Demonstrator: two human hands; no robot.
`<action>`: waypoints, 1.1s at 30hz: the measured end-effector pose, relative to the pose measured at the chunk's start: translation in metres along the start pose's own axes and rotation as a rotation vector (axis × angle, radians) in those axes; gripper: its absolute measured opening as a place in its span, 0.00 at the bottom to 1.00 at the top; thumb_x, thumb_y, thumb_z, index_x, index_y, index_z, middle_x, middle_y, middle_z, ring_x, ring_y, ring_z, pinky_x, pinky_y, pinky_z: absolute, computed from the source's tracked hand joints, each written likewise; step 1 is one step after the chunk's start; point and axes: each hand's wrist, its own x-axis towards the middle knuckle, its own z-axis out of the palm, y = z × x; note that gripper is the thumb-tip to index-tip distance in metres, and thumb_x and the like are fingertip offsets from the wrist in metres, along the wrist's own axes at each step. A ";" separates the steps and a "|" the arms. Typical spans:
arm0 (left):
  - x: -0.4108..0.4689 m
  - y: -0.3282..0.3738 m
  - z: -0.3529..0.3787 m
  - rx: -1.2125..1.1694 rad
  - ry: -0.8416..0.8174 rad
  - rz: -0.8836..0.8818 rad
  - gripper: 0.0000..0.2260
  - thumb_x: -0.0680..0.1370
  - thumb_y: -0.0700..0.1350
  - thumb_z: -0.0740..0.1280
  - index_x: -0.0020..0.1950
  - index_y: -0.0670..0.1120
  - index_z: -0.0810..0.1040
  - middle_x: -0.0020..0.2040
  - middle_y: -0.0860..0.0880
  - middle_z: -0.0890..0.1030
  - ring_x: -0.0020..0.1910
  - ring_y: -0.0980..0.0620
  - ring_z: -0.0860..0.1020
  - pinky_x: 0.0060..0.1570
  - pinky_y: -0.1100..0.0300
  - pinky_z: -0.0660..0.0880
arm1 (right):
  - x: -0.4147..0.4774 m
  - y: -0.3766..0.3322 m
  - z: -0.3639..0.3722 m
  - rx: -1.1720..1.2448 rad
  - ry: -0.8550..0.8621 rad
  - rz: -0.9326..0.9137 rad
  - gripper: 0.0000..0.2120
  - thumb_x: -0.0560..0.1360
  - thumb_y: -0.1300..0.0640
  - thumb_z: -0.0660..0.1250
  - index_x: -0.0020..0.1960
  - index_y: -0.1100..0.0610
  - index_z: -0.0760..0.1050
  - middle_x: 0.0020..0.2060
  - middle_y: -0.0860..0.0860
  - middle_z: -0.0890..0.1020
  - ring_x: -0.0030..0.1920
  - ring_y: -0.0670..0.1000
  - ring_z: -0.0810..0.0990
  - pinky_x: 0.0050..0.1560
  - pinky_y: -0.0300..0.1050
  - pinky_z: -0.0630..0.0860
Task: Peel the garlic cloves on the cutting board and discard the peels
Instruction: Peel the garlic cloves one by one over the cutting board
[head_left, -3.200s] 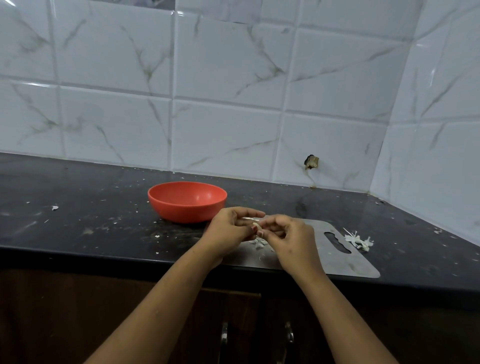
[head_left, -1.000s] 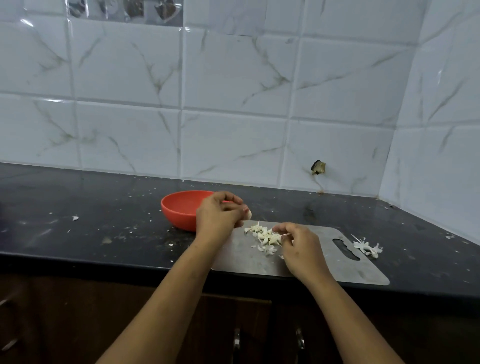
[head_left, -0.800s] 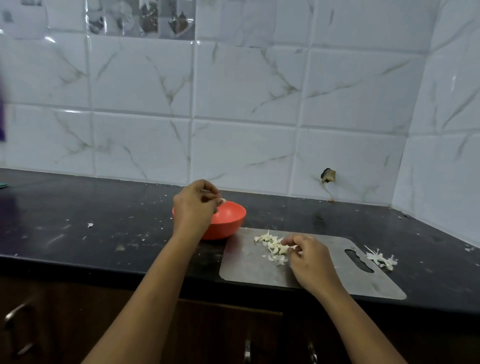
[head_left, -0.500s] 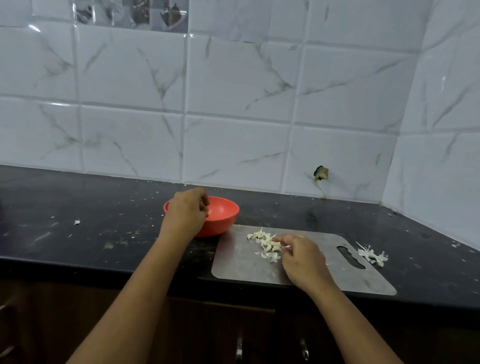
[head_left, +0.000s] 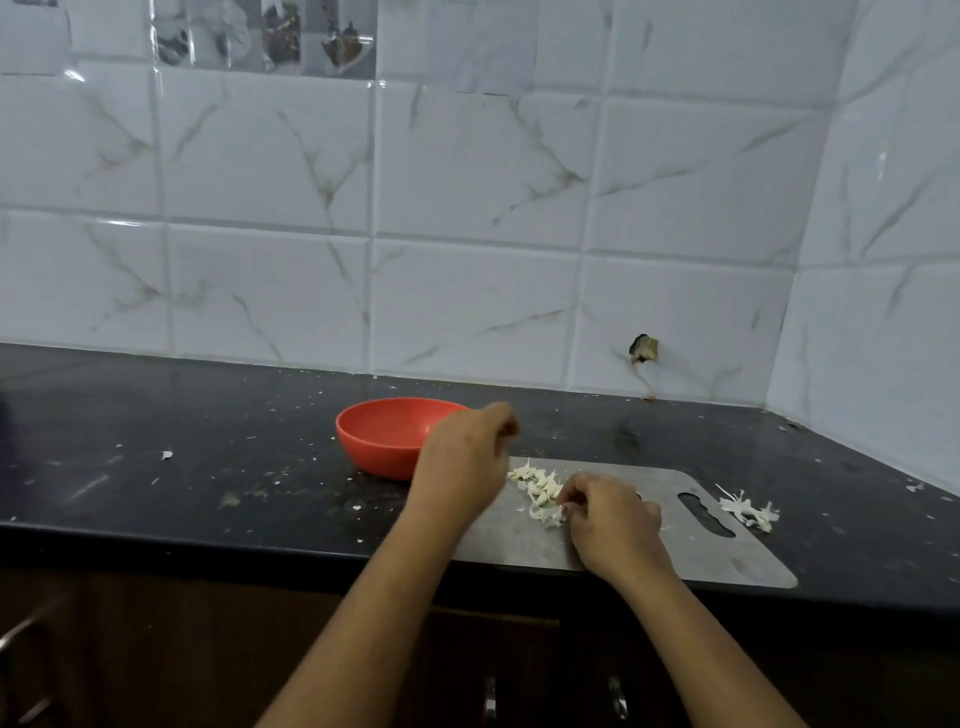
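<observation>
scrap of peel (head_left: 167, 454) lies far left on the dark table (head_left: 208, 415). red bowl (head_left: 382, 439) stands just left of the cutting board (head_left: 727, 558). left hand (head_left: 462, 467) hovers at the bowl's right rim, fingers curled; whether its grip holds anything i cannot tell. garlic cloves (head_left: 537, 486) lie heaped on the board. right hand (head_left: 613, 525) pinches a piece at the heap's near end in its grip. loose peels (head_left: 748, 512) lie on the table beside the board's handle slot.

Left grip (head_left: 462, 462) curled; right grip (head_left: 613, 525) pinching.
</observation>
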 end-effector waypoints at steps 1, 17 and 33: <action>-0.002 0.003 0.005 -0.018 -0.083 -0.009 0.08 0.74 0.38 0.66 0.49 0.48 0.81 0.45 0.50 0.84 0.46 0.48 0.81 0.50 0.52 0.77 | 0.000 0.000 0.000 -0.011 0.003 0.002 0.10 0.79 0.58 0.60 0.53 0.47 0.77 0.54 0.45 0.80 0.59 0.50 0.75 0.54 0.49 0.60; -0.020 0.002 0.032 0.032 -0.403 -0.128 0.12 0.77 0.45 0.63 0.60 0.53 0.78 0.56 0.53 0.82 0.58 0.51 0.77 0.56 0.53 0.74 | -0.003 0.001 -0.004 -0.029 -0.047 -0.178 0.20 0.80 0.60 0.55 0.59 0.40 0.78 0.57 0.43 0.77 0.62 0.49 0.71 0.57 0.48 0.63; -0.026 0.002 0.026 -0.041 -0.208 -0.222 0.10 0.73 0.35 0.66 0.47 0.47 0.82 0.46 0.51 0.82 0.48 0.54 0.78 0.50 0.60 0.75 | -0.005 0.000 -0.002 0.023 0.037 -0.115 0.17 0.77 0.64 0.56 0.49 0.46 0.79 0.52 0.47 0.78 0.59 0.50 0.71 0.57 0.48 0.64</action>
